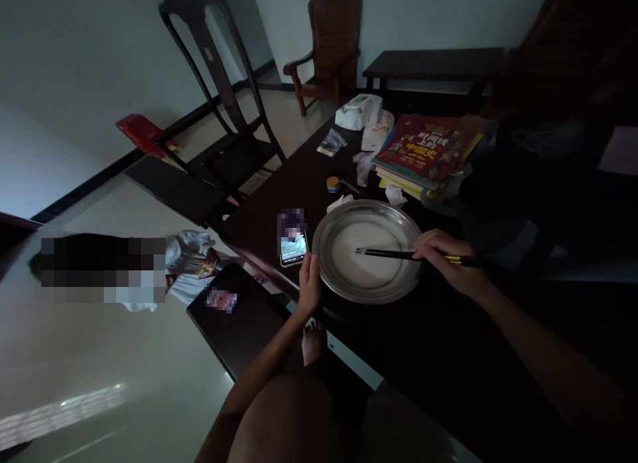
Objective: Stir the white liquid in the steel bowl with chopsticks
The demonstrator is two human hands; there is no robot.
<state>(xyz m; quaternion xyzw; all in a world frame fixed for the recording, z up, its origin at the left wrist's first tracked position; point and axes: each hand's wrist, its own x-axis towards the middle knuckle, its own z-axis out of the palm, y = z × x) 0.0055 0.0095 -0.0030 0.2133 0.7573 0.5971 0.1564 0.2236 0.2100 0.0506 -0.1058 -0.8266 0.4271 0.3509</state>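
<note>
A wide metal basin (329, 270) stands on the dark table, with a milky white liquid (369, 240) in its bottom. My left hand (310, 287) grips the near left side of the basin, its fingers against the rim. Dark chopsticks (393, 254) with gold bands are held in my right hand (446, 260), over the right side of the basin. Their tips reach the middle of the liquid; whether they dip under it is hard to see. A lit phone (294, 247) lies just left of the basin, close to my left hand.
Behind the basin are a stack of books (428, 151), tissue packs (357, 112), a small jar (333, 184) and crumpled plastic. A person (192, 250) is low at the left, near a dark bench (239, 337). A tall chair (219, 71) stands beyond.
</note>
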